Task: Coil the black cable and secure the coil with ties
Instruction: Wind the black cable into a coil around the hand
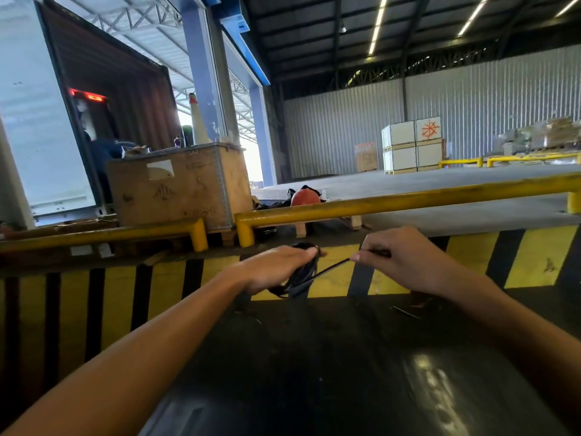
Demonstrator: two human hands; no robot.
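Note:
A coil of black cable [300, 275] is gripped in my left hand [273, 267], with its loops hanging below the fingers and a bit showing above the thumb. A thin black strand [333, 268] runs taut from the coil to my right hand [405, 262], which pinches its end between thumb and fingers. Whether that strand is a tie or the cable's own tail I cannot tell. Both hands are held above a dark glossy surface [314, 357].
Yellow-and-black hazard striping [518, 256] lines the dock edge just beyond my hands, with yellow rails [408, 199] above it. A wooden crate [179, 187] stands at the back left beside an open container [103, 99]. An orange helmet [305, 196] lies behind the rail.

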